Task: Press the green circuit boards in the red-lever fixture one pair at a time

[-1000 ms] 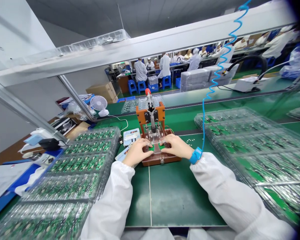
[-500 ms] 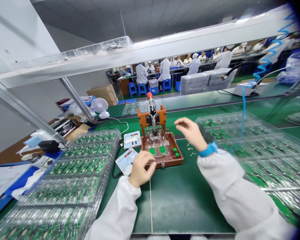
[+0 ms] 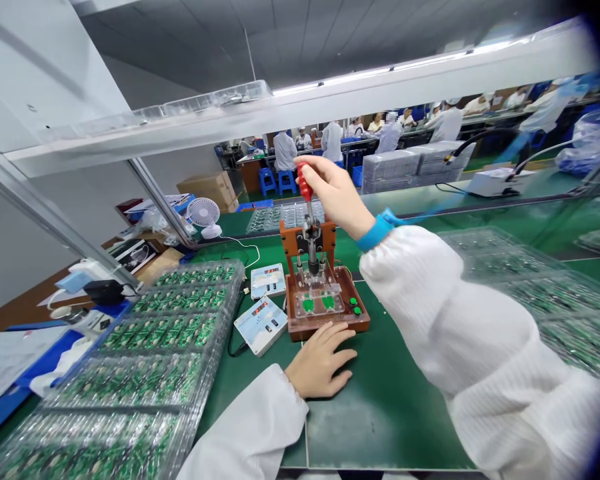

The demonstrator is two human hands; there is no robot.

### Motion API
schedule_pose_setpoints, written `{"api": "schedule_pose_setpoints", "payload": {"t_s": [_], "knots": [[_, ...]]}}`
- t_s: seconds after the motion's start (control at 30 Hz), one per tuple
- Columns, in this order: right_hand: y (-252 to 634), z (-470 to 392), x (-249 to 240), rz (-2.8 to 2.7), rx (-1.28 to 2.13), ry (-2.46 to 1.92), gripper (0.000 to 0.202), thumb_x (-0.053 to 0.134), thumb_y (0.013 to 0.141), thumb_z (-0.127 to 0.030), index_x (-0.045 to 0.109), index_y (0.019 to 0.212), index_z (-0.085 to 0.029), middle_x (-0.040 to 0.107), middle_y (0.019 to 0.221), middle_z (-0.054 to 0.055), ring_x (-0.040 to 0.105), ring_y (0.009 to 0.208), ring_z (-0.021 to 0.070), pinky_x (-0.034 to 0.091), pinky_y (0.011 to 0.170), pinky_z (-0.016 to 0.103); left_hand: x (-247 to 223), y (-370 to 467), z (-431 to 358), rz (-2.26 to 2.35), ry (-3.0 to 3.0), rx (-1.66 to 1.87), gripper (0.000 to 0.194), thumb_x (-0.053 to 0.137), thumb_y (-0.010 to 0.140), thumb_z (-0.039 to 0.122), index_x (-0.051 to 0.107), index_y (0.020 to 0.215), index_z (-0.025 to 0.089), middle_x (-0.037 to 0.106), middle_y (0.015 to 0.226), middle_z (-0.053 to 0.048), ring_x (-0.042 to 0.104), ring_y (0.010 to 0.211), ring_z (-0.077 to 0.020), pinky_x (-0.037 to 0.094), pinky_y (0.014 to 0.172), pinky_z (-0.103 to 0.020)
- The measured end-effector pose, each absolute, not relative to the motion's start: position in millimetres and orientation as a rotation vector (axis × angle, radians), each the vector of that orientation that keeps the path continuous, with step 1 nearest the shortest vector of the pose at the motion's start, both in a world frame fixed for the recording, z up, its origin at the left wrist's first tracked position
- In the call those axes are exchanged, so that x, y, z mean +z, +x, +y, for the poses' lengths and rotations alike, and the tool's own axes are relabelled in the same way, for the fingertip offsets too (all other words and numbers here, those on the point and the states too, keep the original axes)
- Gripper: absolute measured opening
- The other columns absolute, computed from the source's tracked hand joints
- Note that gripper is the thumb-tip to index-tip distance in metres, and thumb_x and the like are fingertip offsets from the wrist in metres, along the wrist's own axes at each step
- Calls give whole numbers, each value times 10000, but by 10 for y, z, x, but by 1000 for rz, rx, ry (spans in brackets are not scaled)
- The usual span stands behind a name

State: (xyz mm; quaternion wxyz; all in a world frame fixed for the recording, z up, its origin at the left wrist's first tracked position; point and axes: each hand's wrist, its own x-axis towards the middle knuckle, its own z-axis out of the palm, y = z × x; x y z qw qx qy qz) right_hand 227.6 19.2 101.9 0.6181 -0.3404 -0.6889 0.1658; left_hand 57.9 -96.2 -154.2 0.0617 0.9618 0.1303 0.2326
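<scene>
My right hand (image 3: 333, 190), with a blue strap at its wrist, is closed round the red handle (image 3: 305, 183) of a toggle clamp. The clamp stands on an orange-brown press fixture (image 3: 293, 241) with a wooden base. Two green circuit boards (image 3: 318, 303) lie side by side in the fixture's clear holder, under the raised-looking plunger. Just in front of the base, my left hand (image 3: 321, 362) rests on the green mat, fingers spread, holding nothing. Two green buttons (image 3: 355, 307) sit at the base's right side.
Left of the fixture are two white boxes with red digits (image 3: 261, 325). A clear tray of circuit boards (image 3: 165, 360) fills the left side; more trays (image 3: 555, 300) lie at right. A small white fan (image 3: 203, 213) stands behind. Co-workers in white sit beyond the bench.
My right hand has moved left and up onto the red handle and closed on it. My left hand has moved right and down, from beside the fixture to the mat, fingers now spread.
</scene>
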Motion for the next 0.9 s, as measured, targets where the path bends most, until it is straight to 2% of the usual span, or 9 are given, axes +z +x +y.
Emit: {"api": "schedule_pose_setpoints", "payload": {"t_s": [0.13, 0.23, 0.3, 0.47, 0.73, 0.8, 0.9], "knots": [[2191, -493, 794, -1664, 87, -691, 300, 492, 1059, -323, 643, 1304, -238, 715, 1248, 61, 674, 1131, 212, 552, 1004, 388, -1550, 593, -962, 398, 2897, 700, 321, 585, 957, 346, 669, 1225, 189, 540, 1495, -114, 387, 1487, -283, 309, 1252, -507], [2170, -803, 535, -1713, -97, -715, 325, 470, 1058, -201, 645, 1326, -255, 725, 1283, 55, 656, 1201, 218, 529, 1067, 418, -1557, 599, -957, 408, 2888, 702, 324, 584, 962, 356, 672, 1228, 192, 541, 1495, -107, 384, 1487, -282, 303, 1257, -505], [2177, -863, 375, -1728, -142, -733, 354, 472, 1053, -176, 645, 1343, -283, 729, 1288, 40, 652, 1223, 226, 539, 1068, 435, -1557, 601, -955, 410, 2883, 699, 321, 593, 957, 359, 679, 1218, 194, 544, 1493, -106, 386, 1485, -283, 306, 1257, -503], [2225, -822, 28, -1762, -67, -720, 425, 510, 1029, -167, 632, 1382, -371, 724, 1314, -2, 644, 1283, 255, 542, 1105, 493, -1562, 607, -957, 416, 2860, 698, 316, 623, 938, 355, 686, 1208, 203, 546, 1492, -100, 402, 1473, -290, 328, 1247, -506], [2163, -804, -309, -1680, 135, -655, 546, 469, 1014, -85, 568, 1452, -396, 643, 1442, -17, 539, 1416, 266, 470, 1194, 556, -1557, 644, -964, 427, 2784, 756, 253, 613, 961, 297, 679, 1192, 219, 592, 1442, -62, 441, 1440, -241, 348, 1251, -458], [2137, -789, -339, -1640, 184, -640, 572, 483, 1006, -70, 559, 1455, -417, 624, 1463, -33, 518, 1434, 265, 461, 1200, 555, -1531, 643, -995, 444, 2713, 865, 225, 584, 982, 267, 667, 1186, 218, 669, 1306, -70, 534, 1347, -222, 433, 1188, -425], [2119, -768, -367, -1613, 211, -612, 601, 495, 995, -48, 553, 1456, -431, 614, 1474, -48, 505, 1444, 257, 455, 1207, 543, -1473, 568, -1023, 589, 2564, 1205, 221, 566, 984, 209, 647, 1190, 216, 716, 1082, -78, 655, 1093, -212, 565, 964, -384]]}}
